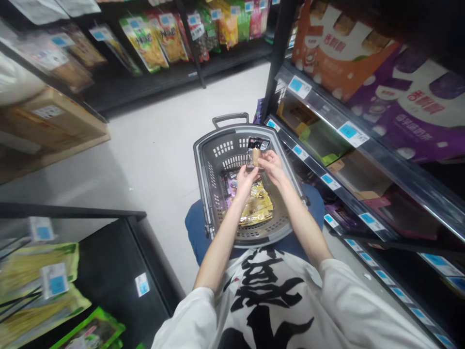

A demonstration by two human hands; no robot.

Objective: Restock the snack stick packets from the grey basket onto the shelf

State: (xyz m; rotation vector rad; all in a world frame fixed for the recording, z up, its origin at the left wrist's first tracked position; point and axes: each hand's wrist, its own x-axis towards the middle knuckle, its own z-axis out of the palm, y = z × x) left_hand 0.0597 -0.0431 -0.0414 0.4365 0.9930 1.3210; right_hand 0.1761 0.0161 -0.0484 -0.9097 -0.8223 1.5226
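A black snack packet with a light brown patch (256, 156) is held upright over the far right part of a grey shopping basket (209, 194). My left hand (247, 180) grips the packet's lower edge, and my right hand (272, 166) pinches its right side. Below them, in the basket, lie several yellow packets (258, 209) and a purple packet (230, 186). My forearms partly cover these packets. Small print on the held packet is too blurred to read.
Shelving with price tags (352, 133) runs close along the right, holding orange and purple boxes (410, 106). Bagged snacks (143, 42) hang on the back shelf. A cardboard box (54, 123) stands at left. Near left is a black shelf (109, 261) with bagged goods.
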